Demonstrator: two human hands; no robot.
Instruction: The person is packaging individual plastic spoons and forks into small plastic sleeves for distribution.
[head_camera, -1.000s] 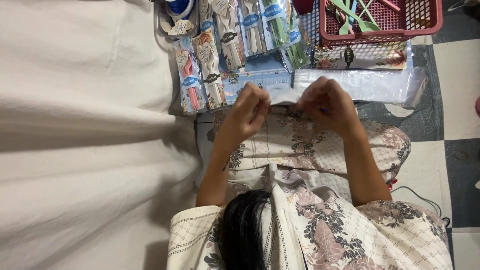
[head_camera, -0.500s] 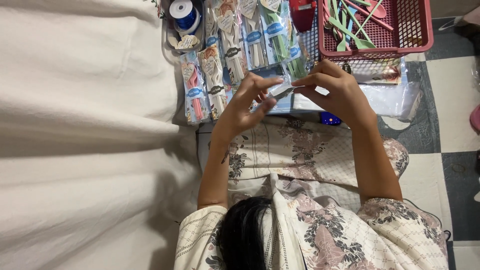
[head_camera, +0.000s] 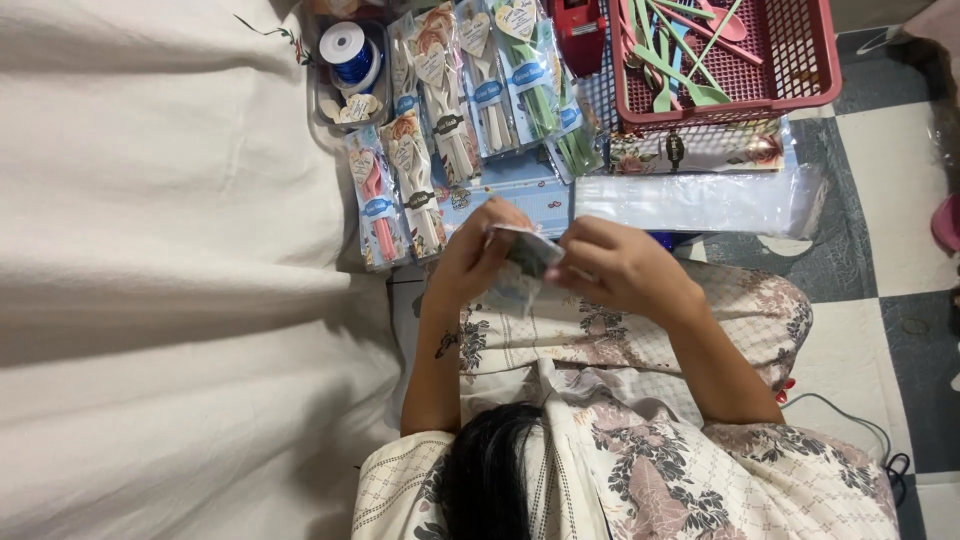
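Note:
My left hand (head_camera: 470, 262) and my right hand (head_camera: 622, 268) meet over my lap, both pinching a small clear plastic packet (head_camera: 527, 252) with a printed card inside. The packet is crumpled between the fingers, and what else it holds is hidden. Just beyond my hands lie several packed cutlery sets (head_camera: 452, 110) in clear sleeves with heart tags, fanned out on the floor. A stack of empty clear plastic sleeves (head_camera: 700, 202) lies to the right of them.
A red plastic basket (head_camera: 800, 60) with loose green and pink spoons sits at the top right. A spool of blue ribbon (head_camera: 345, 48) rests in a small tray at the top. White cloth (head_camera: 160, 260) covers the left. Checked floor tiles (head_camera: 890, 260) lie right.
My hands have drawn back from the packed sets toward my lap and now hold the small packet closer to my body. The view has shifted slightly.

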